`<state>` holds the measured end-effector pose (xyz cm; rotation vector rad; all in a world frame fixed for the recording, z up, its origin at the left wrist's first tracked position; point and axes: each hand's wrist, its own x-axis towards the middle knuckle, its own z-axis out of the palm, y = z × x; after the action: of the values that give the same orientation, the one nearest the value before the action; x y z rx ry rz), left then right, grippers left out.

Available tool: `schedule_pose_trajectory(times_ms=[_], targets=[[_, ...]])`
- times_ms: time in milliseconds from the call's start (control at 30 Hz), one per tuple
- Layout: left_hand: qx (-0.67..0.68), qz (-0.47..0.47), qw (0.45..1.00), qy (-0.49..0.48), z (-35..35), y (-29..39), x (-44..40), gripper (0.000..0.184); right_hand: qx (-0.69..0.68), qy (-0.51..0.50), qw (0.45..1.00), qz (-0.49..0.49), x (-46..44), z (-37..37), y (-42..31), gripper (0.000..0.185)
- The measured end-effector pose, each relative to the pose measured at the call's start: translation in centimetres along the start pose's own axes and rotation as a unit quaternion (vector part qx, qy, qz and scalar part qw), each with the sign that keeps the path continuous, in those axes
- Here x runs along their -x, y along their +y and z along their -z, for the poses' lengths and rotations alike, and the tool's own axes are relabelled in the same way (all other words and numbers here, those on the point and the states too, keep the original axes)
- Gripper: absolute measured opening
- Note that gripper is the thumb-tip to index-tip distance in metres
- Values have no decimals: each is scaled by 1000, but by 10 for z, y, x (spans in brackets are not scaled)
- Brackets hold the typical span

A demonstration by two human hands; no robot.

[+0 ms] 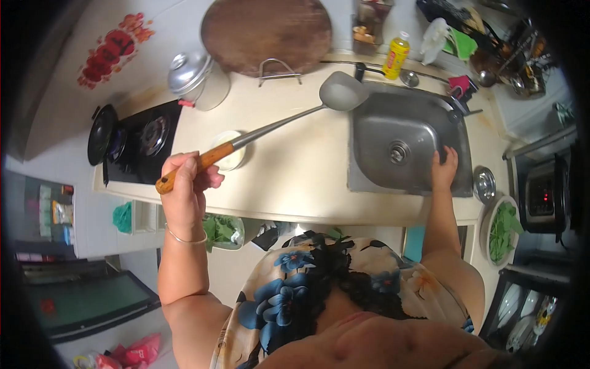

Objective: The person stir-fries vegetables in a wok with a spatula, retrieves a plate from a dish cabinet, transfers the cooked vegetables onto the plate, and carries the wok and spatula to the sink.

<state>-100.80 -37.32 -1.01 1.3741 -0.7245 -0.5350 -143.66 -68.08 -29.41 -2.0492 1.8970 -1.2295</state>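
My left hand (pixel 187 175) is closed around the wooden handle of a metal wok spatula (pixel 276 125). The spatula is raised over the counter, its broad grey blade angled up to the right near the sink's back left corner. Below its handle, partly hidden, a small white bowl (pixel 232 158) with pale contents sits on the counter. My right hand (pixel 445 165) reaches over the front right part of the steel sink (pixel 375 157), fingers apart and nothing visible in them. Whether its fingertips touch the sink wall I cannot tell.
A gas stove (pixel 150 138) with a black wok (pixel 102 135) is at left. Behind stand a lidded metal pot (pixel 209 83), a round wooden board (pixel 264 37) and a yellow bottle (pixel 396 56). To the right are a metal bowl (pixel 484 184) and a bowl of green leaves (pixel 504 234).
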Motion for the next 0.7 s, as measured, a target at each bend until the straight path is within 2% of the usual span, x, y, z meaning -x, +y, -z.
schedule_pose_trajectory(times_ms=[200,500,600,667,700], targets=[[1,-29,996,79,69,26,-9,18,-7,-27,999,24,23,-5,-51,37],[-1,-70,990,119,223,68,-24,21,-45,-55,996,45,112,2,-150,33],[-24,-83,987,138,283,82,-30,21,-113,-84,989,47,160,8,-203,31],[-29,-81,985,147,321,93,-32,22,-234,-191,950,-82,199,11,-246,30],[-35,-78,984,159,339,98,-32,22,-267,-205,940,-61,218,6,-260,27]])
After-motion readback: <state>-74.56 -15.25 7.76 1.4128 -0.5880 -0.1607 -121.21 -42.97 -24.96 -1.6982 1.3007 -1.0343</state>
